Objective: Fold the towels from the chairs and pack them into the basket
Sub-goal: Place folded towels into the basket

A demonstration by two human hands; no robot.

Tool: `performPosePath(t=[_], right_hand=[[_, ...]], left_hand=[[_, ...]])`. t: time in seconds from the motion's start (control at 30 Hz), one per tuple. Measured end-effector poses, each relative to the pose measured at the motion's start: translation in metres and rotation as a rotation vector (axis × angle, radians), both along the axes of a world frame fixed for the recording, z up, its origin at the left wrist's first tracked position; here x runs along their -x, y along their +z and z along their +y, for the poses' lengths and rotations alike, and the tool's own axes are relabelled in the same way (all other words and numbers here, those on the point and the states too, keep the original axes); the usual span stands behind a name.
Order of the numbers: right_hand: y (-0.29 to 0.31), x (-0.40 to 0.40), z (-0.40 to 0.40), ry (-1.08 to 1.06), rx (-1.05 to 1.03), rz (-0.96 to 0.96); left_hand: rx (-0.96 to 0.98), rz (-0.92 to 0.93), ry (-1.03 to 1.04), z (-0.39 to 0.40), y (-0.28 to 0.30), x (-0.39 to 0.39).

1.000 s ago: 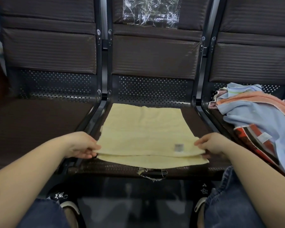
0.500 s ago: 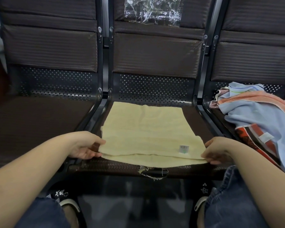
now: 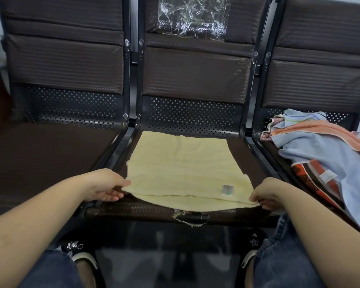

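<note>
Yellow towel lies flat on the middle seat of the bench, already doubled: two layers show at the near edge, so the seat serves as the folding surface. Left hand pinches the near left corner, thumb on top, fingers under. Right hand grips the near right corner, fingers curled around the edge. Hands are well apart, one per corner, likely to keep both layers aligned and taut for the next fold. Small label sits face up near the right corner.

Pile of unfolded towels waits on the right seat, blue and orange on top, within reach for later. Left seat holds nothing visible. Clear plastic wrap clings to the middle backrest. Basket not in view. Judged early in the task: one towel mid-fold, the pile untouched.
</note>
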State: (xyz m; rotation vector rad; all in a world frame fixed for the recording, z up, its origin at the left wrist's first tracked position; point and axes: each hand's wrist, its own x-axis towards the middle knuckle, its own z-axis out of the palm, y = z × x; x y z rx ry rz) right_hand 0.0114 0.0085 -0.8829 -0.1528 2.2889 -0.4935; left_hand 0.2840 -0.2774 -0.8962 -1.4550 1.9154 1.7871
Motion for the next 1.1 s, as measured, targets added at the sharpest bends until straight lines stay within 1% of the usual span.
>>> performPosePath(t=[0.13,0.2,0.37,0.43,0.53,0.63,0.7,0.8,0.87,0.9,0.97,1.03,1.1], right_hand=[[0.005,-0.004,-0.002,0.110,-0.107,0.021],[0.006,-0.005,-0.002,0.099,-0.089,0.009],[0.010,-0.005,0.002,-0.064,0.181,-0.109],[0.016,-0.002,0.005,-0.079,0.235,-0.116],[0.030,0.000,0.016,-0.043,0.326,-0.145],[0.046,-0.001,0.031,0.102,0.390,-0.171],[0.057,-0.002,0.041,0.181,0.465,-0.306],[0.066,0.003,0.053,0.197,0.649,-0.629],[0.068,0.007,0.057,0.245,0.721,-0.715],[0.070,0.006,0.056,0.261,0.748,-0.709],[0.072,0.003,0.048,0.224,0.800,-0.641],[0.070,0.002,0.032,0.093,0.873,-0.534],[0.065,0.004,0.013,-0.017,0.971,-0.413]], left_hand=[[-0.028,0.025,0.017,-0.002,-0.003,-0.004],[-0.050,0.036,0.010,-0.001,-0.003,-0.007],[-0.008,0.083,0.017,0.003,0.000,-0.012],[0.008,0.109,0.030,0.003,0.002,-0.015],[-0.016,0.199,0.051,-0.002,0.017,-0.021],[-0.081,0.293,-0.062,-0.003,0.040,-0.033],[-0.120,0.296,-0.180,-0.002,0.054,-0.043],[-0.202,0.298,-0.291,-0.003,0.070,-0.057],[-0.269,0.333,-0.313,-0.010,0.075,-0.061],[-0.276,0.338,-0.323,-0.014,0.076,-0.062],[-0.249,0.316,-0.332,-0.018,0.075,-0.059],[-0.218,0.316,-0.264,-0.019,0.071,-0.050],[-0.195,0.363,-0.154,-0.018,0.067,-0.036]])
